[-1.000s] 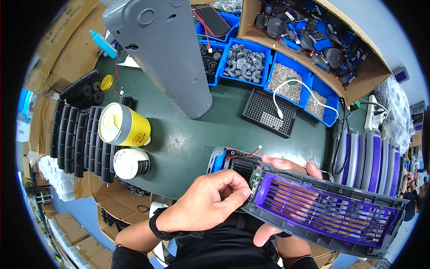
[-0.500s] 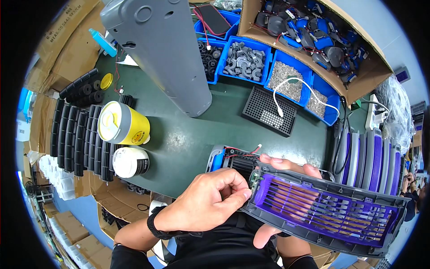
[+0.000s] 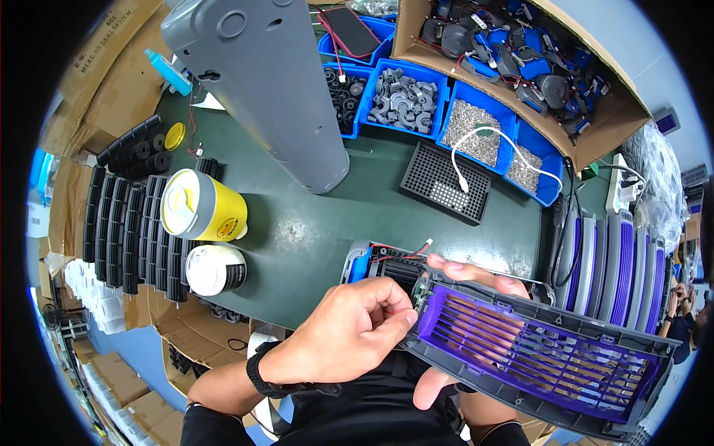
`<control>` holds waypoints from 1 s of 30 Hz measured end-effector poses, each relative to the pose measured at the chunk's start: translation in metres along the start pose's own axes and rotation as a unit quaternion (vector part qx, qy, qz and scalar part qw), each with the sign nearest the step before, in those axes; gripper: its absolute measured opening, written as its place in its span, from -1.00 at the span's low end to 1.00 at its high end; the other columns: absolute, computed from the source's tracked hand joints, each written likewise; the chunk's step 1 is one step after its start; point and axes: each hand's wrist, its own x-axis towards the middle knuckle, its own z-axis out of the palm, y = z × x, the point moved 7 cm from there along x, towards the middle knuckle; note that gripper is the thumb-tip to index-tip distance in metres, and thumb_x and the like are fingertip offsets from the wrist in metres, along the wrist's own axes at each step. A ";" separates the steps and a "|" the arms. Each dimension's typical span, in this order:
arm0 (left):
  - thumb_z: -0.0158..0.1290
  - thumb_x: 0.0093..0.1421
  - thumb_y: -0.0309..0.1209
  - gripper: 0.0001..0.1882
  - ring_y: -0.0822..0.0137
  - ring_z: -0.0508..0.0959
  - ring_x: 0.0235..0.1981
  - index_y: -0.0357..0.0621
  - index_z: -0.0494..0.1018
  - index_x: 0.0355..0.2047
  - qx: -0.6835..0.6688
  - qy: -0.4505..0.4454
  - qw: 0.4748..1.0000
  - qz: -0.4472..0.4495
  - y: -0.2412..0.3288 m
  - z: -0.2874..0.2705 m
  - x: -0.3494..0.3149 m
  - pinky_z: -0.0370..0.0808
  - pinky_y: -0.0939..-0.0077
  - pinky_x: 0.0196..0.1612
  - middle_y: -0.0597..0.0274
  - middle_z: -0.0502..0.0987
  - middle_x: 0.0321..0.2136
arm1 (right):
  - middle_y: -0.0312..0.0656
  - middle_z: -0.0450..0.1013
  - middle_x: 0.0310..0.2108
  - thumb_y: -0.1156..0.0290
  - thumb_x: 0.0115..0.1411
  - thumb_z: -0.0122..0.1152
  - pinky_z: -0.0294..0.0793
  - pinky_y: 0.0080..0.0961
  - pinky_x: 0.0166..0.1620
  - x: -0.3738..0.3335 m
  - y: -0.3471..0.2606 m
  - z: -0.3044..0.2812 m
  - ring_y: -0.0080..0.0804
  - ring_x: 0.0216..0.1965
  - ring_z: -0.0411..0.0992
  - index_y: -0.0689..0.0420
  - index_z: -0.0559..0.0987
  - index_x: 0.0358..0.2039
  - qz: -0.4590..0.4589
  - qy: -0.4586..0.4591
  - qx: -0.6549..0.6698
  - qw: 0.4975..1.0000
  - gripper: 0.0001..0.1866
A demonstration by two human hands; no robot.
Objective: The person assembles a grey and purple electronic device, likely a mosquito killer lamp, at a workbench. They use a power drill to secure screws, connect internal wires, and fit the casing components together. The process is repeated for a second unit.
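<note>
A long grey housing panel with a purple slatted grille [image 3: 543,349] lies tilted across my right hand [image 3: 476,275]. Fingers of that hand wrap behind the panel and show along its far edge, with the thumb at its near edge. My left hand [image 3: 349,327] is pinched at the panel's left end, beside a small green circuit board [image 3: 420,292]. Whatever sits between its fingertips is hidden. Behind both hands lies a grey and blue housing part [image 3: 361,262], with red and black wires ending in a white connector [image 3: 428,242].
A tall grey column [image 3: 275,97] stands at the back. Blue bins [image 3: 405,97] hold small parts and screws, beside a black perforated tray [image 3: 446,182]. A yellow tub [image 3: 204,204], a white jar [image 3: 216,269] and black ribbed rollers [image 3: 134,230] are left; purple-grey panels [image 3: 613,267] stand right.
The hands stay at the panel's left end in nearly the same pose. My right thumb and fingers have shifted slightly left, and the whole view has moved a little.
</note>
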 end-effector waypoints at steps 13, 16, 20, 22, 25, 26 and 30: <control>0.22 0.40 -0.55 -0.77 0.50 0.65 -0.23 -0.24 0.43 -0.02 -0.275 0.021 0.960 -0.038 -0.018 0.000 0.003 0.67 0.58 -0.23 0.24 0.65 -0.25 | 0.10 0.35 0.28 -0.11 -0.36 0.83 0.34 0.20 0.43 0.006 0.014 -0.003 0.21 0.35 0.37 0.02 -0.01 0.49 -0.001 0.045 0.076 0.996 0.53; 0.20 0.41 -0.57 -0.79 0.50 0.65 -0.19 -0.23 0.42 -0.04 -0.290 0.006 0.956 -0.048 -0.022 -0.002 0.004 0.68 0.54 -0.11 0.21 0.67 -0.20 | 0.06 0.34 0.27 0.04 -0.25 0.86 0.29 0.23 0.45 0.004 0.008 -0.003 0.17 0.37 0.35 -0.03 0.00 0.48 0.023 0.050 0.056 0.997 0.43; 0.19 0.41 -0.58 -0.80 0.51 0.65 -0.19 -0.23 0.41 -0.04 -0.302 0.011 0.952 -0.057 -0.021 -0.003 0.003 0.67 0.55 -0.11 0.17 0.68 -0.19 | 0.03 0.34 0.26 0.23 -0.18 0.86 0.30 0.27 0.45 0.006 0.007 -0.002 0.16 0.38 0.35 -0.08 0.04 0.47 0.027 0.053 0.056 0.997 0.35; 0.20 0.40 -0.59 -0.77 0.50 0.65 -0.19 -0.21 0.38 -0.04 -0.314 0.014 0.948 -0.047 -0.021 -0.002 0.002 0.66 0.55 -0.11 0.15 0.69 -0.20 | 0.02 0.34 0.26 0.25 -0.18 0.86 0.30 0.26 0.45 0.006 0.006 -0.002 0.17 0.38 0.35 -0.08 0.04 0.47 0.031 0.048 0.051 0.997 0.34; 0.20 0.38 -0.62 -0.73 0.49 0.65 -0.19 -0.19 0.34 -0.04 -0.325 0.026 0.945 -0.042 -0.020 -0.001 0.003 0.65 0.55 -0.12 0.11 0.69 -0.20 | 0.03 0.34 0.27 0.26 -0.18 0.86 0.31 0.24 0.44 0.007 0.004 -0.003 0.17 0.38 0.35 -0.09 0.04 0.47 0.042 0.038 0.033 0.998 0.34; 0.20 0.38 -0.63 -0.71 0.49 0.65 -0.19 -0.18 0.32 -0.03 -0.327 0.031 0.944 -0.042 -0.020 0.000 0.003 0.64 0.55 -0.12 0.09 0.69 -0.20 | 0.03 0.34 0.27 0.26 -0.17 0.86 0.32 0.24 0.44 0.006 0.004 -0.003 0.16 0.38 0.35 -0.09 0.04 0.47 0.045 0.040 0.033 0.998 0.34; 0.18 0.38 -0.65 -0.69 0.47 0.65 -0.21 -0.17 0.29 -0.02 -0.322 0.040 0.946 -0.006 -0.021 0.001 0.003 0.65 0.54 -0.14 0.03 0.69 -0.21 | 0.05 0.34 0.28 0.23 -0.16 0.85 0.32 0.22 0.44 0.005 0.003 -0.003 0.16 0.38 0.35 -0.10 0.01 0.48 0.052 0.032 0.013 0.998 0.36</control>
